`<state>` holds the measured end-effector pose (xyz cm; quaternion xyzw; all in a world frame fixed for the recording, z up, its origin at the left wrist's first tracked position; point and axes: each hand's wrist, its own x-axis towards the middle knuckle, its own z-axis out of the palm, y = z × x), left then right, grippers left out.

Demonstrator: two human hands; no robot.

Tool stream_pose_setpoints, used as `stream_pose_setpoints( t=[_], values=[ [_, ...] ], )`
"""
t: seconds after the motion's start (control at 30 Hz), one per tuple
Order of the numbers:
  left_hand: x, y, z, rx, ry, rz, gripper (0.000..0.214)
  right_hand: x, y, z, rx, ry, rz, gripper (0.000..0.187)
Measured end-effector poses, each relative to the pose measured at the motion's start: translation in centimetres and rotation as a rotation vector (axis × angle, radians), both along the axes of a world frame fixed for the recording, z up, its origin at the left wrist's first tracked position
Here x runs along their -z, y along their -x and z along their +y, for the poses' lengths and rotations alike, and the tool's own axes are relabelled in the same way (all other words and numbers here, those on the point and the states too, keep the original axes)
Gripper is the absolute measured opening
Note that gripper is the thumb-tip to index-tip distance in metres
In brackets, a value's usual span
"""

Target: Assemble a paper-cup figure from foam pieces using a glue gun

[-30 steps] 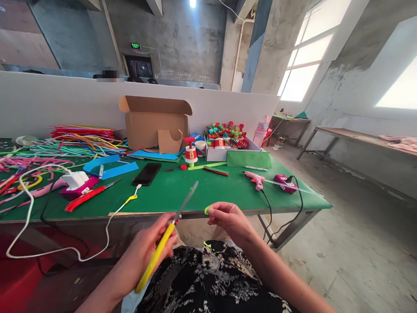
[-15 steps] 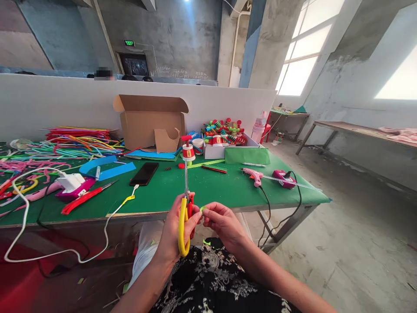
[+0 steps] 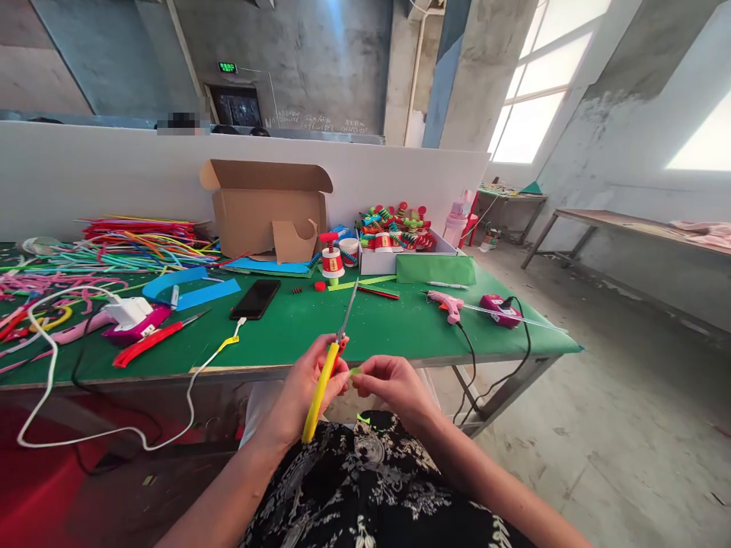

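Yellow-and-red-handled scissors (image 3: 323,387) are held in my left hand (image 3: 305,396), their blades together and pointing up and away over the table edge. My right hand (image 3: 397,388) pinches a small light-green piece of paper (image 3: 355,372) between thumb and fingertips. The left fingertips are close beside that piece; whether they touch it I cannot tell. Both hands are above my lap, in front of the table. A bright green scrap (image 3: 364,418) lies on the dark patterned clothing below them.
On the green table (image 3: 297,327) are a phone (image 3: 255,299), a red-handled knife (image 3: 154,341), a pink glue gun (image 3: 447,304) and a red-and-white cup figure (image 3: 332,260). Behind stand a cardboard box (image 3: 268,213) and a white box (image 3: 377,262) of figures. A white cable (image 3: 188,403) hangs over the front edge.
The scissors have tilted, their tips swinging to the right and nearer. My two hands stay close together around the light-green paper. The view has shifted slightly.
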<state>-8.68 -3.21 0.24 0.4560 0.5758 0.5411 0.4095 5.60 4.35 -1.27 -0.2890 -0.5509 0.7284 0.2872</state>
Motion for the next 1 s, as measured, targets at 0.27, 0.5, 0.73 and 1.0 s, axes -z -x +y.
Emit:
stream_pose_setpoints(
  t=[0.27,0.5,0.73,1.0],
  values=[
    [3.6,-0.8,-2.0,-0.043,-0.057,0.545,0.051,-0.1,-0.2,0.8,0.243,0.309,0.260,0.035],
    [4.1,-1.8,-1.7,-0.164,-0.097,0.423,0.043,0.0,-0.3,0.4,0.157,0.249,0.177,0.036],
    [0.4,-1.4,-0.6,-0.168,-0.194,0.147,0.040,0.0,-0.3,-0.2,0.036,0.025,0.004,0.032],
    [0.4,-1.6,-0.4,-0.213,-0.134,0.229,0.041,-0.3,-0.1,-0.2,0.011,-0.005,-0.033,0.030]
  ],
)
